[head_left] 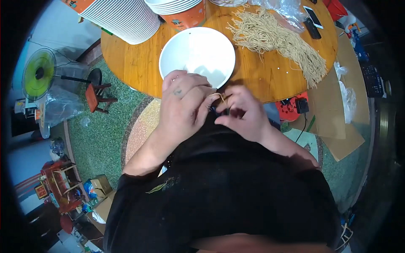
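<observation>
A few pale noodle strands are pinched between the fingertips of the left hand and the right hand, both hands curled nearly closed and held together at the near edge of the round wooden table, in front of the black shirt. Just beyond the hands, an empty white bowl is set on the table. Further right, a loose heap of noodles is spread over the wood. Stacked bowls are seen at the far left.
</observation>
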### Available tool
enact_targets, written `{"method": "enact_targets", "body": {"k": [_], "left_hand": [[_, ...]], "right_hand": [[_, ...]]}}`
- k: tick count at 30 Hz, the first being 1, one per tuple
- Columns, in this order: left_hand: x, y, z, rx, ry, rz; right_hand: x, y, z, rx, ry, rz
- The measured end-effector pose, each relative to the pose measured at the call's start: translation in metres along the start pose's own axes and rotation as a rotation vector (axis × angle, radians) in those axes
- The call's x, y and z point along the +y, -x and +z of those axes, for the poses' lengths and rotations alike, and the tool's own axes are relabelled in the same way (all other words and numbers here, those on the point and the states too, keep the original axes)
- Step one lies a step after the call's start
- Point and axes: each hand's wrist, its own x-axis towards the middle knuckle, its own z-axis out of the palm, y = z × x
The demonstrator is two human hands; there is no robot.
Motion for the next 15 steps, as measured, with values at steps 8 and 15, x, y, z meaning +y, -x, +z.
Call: {"method": "enact_targets", "body": {"k": [8, 15], "left_hand": [[-0.019, 0.005, -0.021, -0.052, -0.055, -0.015], [-0.063, 0.009, -0.07, -0.132, 0.012, -0.107]], "right_hand": [[-0.033, 0.004, -0.048, -0.397, -0.315, 0.321], [-0.062, -0.005, -0.108, -0.467, -0.155, 0.211]]}}
